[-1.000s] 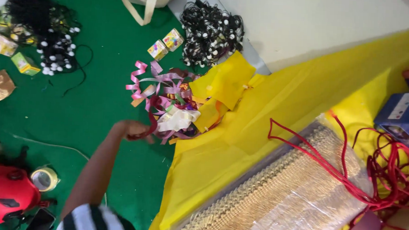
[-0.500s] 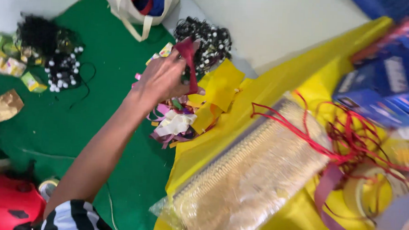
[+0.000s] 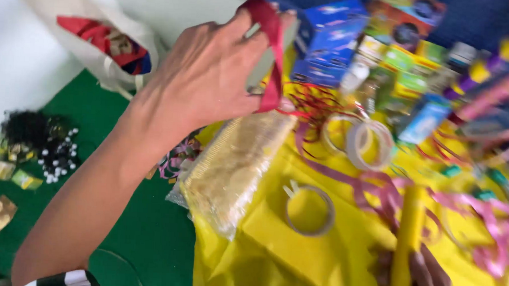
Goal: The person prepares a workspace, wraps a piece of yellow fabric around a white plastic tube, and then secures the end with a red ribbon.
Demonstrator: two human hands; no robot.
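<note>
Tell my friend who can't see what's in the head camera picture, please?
The left hand lifts a dark red ribbon pinched in its fingers above a yellow sheet strewn with tape rolls, pink ribbons and a clear bag of golden trim. The right hand, at the bottom edge, grips a yellow roll. Colourful boxes lie behind.

Red ribbon (image 3: 272, 58) in left grip (image 3: 212, 72) (raised)

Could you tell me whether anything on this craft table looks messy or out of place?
Yes: pink ribbon sprawls in loose tangles over the yellow sheet, among scattered tape rolls. The left hand lifts a red ribbon; the right hand grips a yellow roll.
</note>
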